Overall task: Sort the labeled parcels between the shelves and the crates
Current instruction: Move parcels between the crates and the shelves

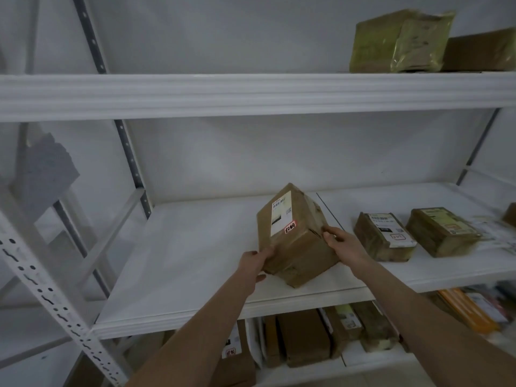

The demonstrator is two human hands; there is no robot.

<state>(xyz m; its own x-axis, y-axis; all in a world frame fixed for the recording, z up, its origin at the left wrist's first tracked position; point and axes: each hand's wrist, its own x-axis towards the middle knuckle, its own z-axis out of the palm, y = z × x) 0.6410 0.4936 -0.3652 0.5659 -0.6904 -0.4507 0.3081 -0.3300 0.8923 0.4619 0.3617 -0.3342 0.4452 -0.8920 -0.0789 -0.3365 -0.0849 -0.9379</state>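
- Head view, item 1: brown parcel (293, 236), a cardboard box. It is tilted with one corner towards you, over the front part of the middle shelf (181, 261). Whether its lowest edge rests on the board cannot be told.
- Item 2: white label (280, 213) on the parcel's upper left face, with a small red sticker (289, 228) at the label's lower corner. The print is too small to read.
- Item 3: your left hand (255, 265) grips the parcel's lower left side, fingers wrapped onto the face and thumb beneath.
- Item 4: your right hand (339, 241) grips the parcel's right edge, fingers curled over the seam.
- Item 5: two flatter labelled parcels (384, 236) lie on the same board to the right of the brown parcel, the nearer one close by but apart from it.
- Item 6: yellow-green bags (402, 41) sit one level above the brown parcel, well to its right.
- Item 7: packed boxes (304, 336) stand on the level below the brown parcel.
- No crates are in view.
- Step in hand, as judged: you are handling one parcel at the middle shelf, either setting it down or lifting it.
- Next move, as judged: read the label, then settle the parcel flat, left of its neighbours, with both hands kept on until it sits square.
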